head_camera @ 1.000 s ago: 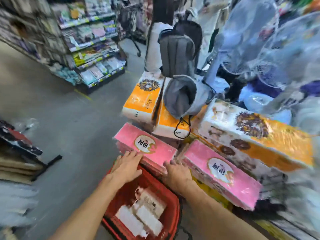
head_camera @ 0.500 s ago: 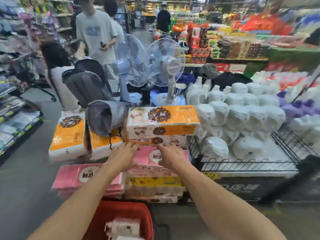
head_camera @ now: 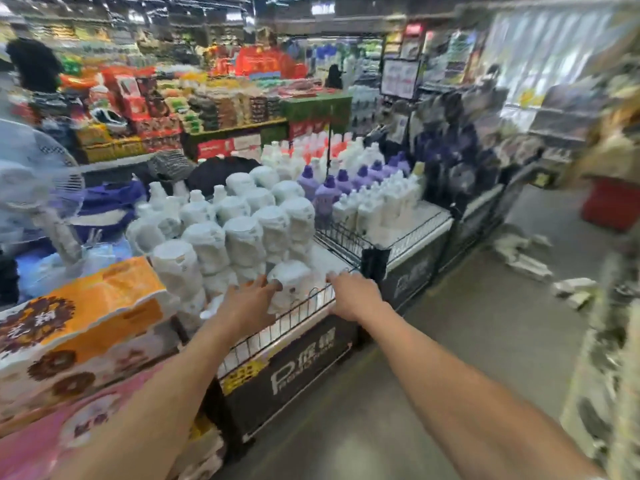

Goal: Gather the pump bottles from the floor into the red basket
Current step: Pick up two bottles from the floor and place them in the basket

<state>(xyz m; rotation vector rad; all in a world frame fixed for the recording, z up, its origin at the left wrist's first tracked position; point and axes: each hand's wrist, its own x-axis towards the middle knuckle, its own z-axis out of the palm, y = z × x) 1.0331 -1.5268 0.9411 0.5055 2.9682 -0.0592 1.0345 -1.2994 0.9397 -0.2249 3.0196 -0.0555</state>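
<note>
Shop aisle, frame blurred w/ motion. Both arms stretched fwd over a wire-railed display bin [head_camera: 304, 308]. Left hand [head_camera: 247, 304] open, fingers spread, empty, in front of the white wrapped packs [head_camera: 242, 237] stacked in the bin; touching or not, can't tell. Right hand [head_camera: 353, 294] open, palm down, empty, at the bin's wire rail near the corner. Red basket not in view. White pump bottles [head_camera: 523, 252] lie scattered on the grey floor [head_camera: 450, 341] at right, well apart from both hands. Orange tissue pack [head_camera: 79, 313] over a pink pack [head_camera: 52, 441] at lower left. White and purple detergent bottles [head_camera: 363, 192] stand in the next bin behind.
</note>
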